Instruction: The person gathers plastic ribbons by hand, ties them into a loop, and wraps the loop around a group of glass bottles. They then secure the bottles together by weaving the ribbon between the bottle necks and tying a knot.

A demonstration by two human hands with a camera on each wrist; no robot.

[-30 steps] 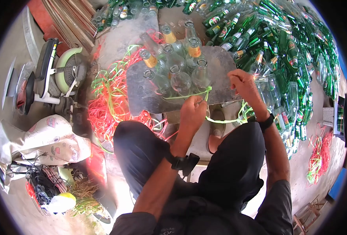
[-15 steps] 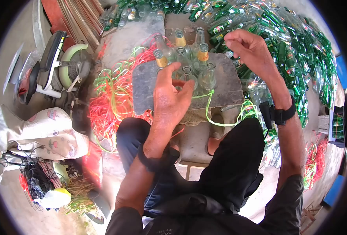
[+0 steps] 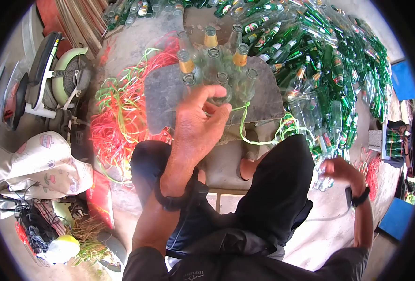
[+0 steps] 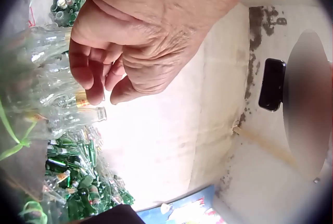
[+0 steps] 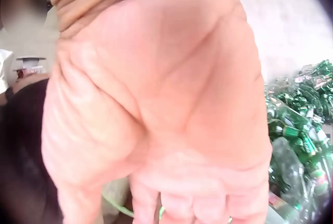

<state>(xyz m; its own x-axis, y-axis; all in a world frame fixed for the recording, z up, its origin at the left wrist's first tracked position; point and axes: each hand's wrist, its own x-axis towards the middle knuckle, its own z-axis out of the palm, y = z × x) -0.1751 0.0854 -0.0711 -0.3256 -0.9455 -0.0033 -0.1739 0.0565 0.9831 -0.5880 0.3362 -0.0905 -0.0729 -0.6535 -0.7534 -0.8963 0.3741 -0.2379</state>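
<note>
Several clear glass bottles stand upright in a cluster on a dark flat board. A green strap shows a knot at the near right bottle, and its tail runs off to the right. My left hand hovers over the near side of the cluster, its fingers bent and thumb apart. In the left wrist view, nothing shows between the fingers of this hand beside the bottle necks. Off by the right knee is my right hand; the right wrist view shows its bare palm with fingers extended.
Red and green strapping lies heaped left of the board. A large pile of green bottles spreads at the right and back. At the left are a wheeled item and a pale patterned cloth.
My left hand has come up from the strap's knot to over the bottles. My right hand first rose above the board's right side, then swung down and outward to the right.
</note>
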